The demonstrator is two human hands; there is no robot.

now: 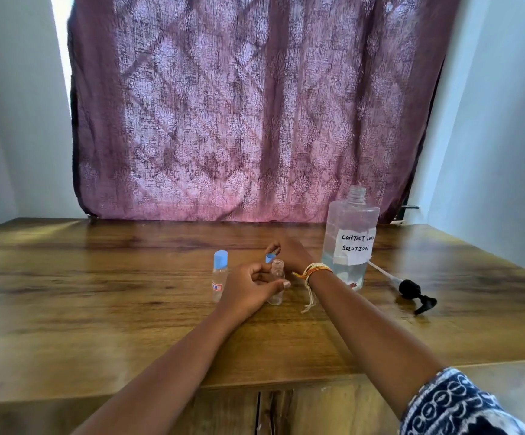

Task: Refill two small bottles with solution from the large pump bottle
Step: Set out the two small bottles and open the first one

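Two small clear bottles stand mid-table. The left small bottle wears a blue cap and a red-edged label. The right small bottle is uncapped, and my left hand holds its body between thumb and curled fingers. Just behind it, my right hand pinches its blue cap in the fingertips. The large bottle, labelled "contact lens solution", stands to the right with an open neck and liquid in its lower part. Its black pump head with tube lies on the table beside it.
The wooden table ends at a front edge near me, with cabinet doors below. A purple patterned curtain hangs behind the table between pale walls. A string bracelet hangs from my right wrist.
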